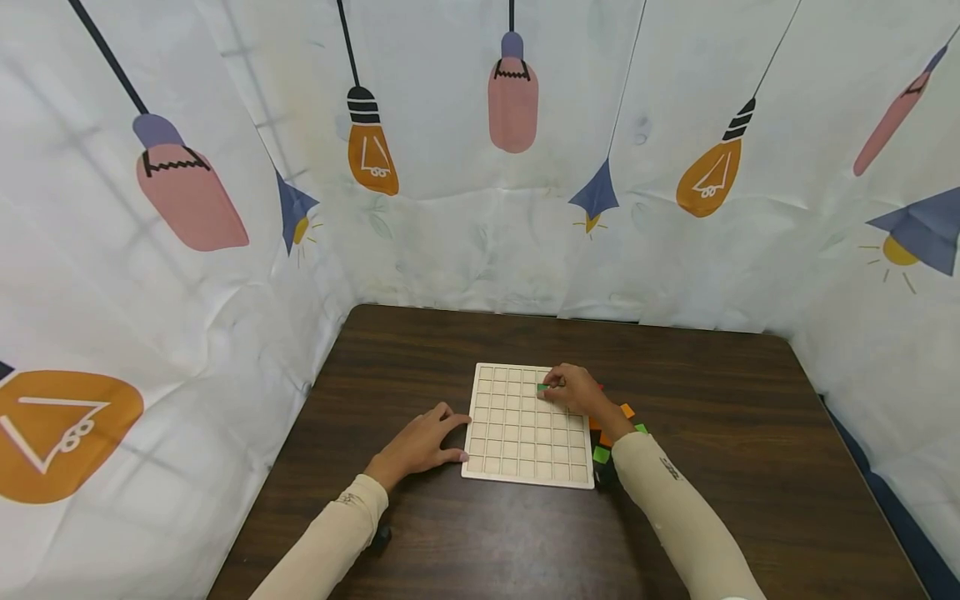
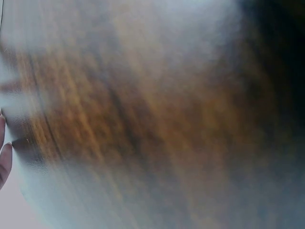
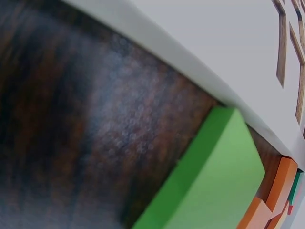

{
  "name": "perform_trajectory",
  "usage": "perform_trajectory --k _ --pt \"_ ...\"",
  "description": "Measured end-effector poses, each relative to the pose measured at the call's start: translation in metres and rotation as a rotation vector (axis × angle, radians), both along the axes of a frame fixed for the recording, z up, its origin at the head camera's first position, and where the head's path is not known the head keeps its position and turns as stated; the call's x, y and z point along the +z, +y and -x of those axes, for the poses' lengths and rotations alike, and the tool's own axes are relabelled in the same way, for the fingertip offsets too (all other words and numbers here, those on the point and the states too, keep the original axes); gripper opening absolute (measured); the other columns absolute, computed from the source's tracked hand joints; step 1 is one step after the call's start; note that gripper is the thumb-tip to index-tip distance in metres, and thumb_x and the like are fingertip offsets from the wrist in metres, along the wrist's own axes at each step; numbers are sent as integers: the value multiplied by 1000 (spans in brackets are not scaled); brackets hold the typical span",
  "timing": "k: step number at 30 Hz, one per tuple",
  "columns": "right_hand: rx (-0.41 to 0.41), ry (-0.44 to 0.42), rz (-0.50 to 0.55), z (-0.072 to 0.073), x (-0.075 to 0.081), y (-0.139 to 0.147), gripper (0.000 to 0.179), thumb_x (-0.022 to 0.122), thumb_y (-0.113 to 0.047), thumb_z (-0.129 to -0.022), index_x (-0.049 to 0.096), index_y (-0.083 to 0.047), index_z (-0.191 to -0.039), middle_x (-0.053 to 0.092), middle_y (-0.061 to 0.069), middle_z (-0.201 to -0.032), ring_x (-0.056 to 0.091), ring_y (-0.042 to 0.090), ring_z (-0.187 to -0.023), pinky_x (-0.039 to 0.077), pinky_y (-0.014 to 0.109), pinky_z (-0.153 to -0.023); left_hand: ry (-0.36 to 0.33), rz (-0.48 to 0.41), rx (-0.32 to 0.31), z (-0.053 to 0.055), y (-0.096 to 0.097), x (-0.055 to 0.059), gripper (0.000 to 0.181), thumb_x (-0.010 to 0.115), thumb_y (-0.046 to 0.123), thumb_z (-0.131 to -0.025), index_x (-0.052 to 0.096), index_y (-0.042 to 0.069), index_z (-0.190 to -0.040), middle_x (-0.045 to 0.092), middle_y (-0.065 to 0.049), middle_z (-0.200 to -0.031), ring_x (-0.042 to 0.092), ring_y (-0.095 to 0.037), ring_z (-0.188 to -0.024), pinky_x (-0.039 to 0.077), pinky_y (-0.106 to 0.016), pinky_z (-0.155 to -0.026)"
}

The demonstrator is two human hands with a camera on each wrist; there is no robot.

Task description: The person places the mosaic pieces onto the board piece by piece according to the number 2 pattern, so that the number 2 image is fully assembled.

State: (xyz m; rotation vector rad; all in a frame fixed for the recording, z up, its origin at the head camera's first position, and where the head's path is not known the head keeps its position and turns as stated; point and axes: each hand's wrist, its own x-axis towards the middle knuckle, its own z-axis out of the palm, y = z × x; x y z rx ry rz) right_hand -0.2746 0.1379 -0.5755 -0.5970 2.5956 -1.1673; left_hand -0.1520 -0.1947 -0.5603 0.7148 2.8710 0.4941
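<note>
A pale wooden board [image 1: 517, 429] with a grid of square recesses lies on the table. Over its upper right part, my right hand [image 1: 579, 390] pinches a small green tile [image 1: 542, 387] between thumb and fingers. My left hand [image 1: 422, 443] rests beside the board's left edge, index finger and thumb spread and touching that edge. In the left wrist view only fingertips [image 2: 5, 162] show at the left border. The right wrist view shows a light green block [image 3: 214, 176] lying against the board's edge [image 3: 190, 67]; the right hand itself is outside that view.
Several loose orange, green and other coloured blocks lie along the board's right side, partly under the right forearm, including an orange block [image 1: 627, 411] and a green block [image 1: 602, 454]. The dark wooden table [image 1: 712, 400] meets a white printed cloth [image 1: 450, 250] behind and at the sides.
</note>
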Motion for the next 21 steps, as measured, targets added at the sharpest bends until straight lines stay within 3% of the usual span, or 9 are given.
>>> perform_trajectory --k 21 --pt "-9 38 -39 -5 4 0 15 78 -29 -90 71 -16 -93 61 1 -95 56 15 -84 48 32 -73 -24 -8 14 -1 1 3 66 71 53 -88 54 23 -145 53 -3 -120 60 -18 -99 47 -50 -97"
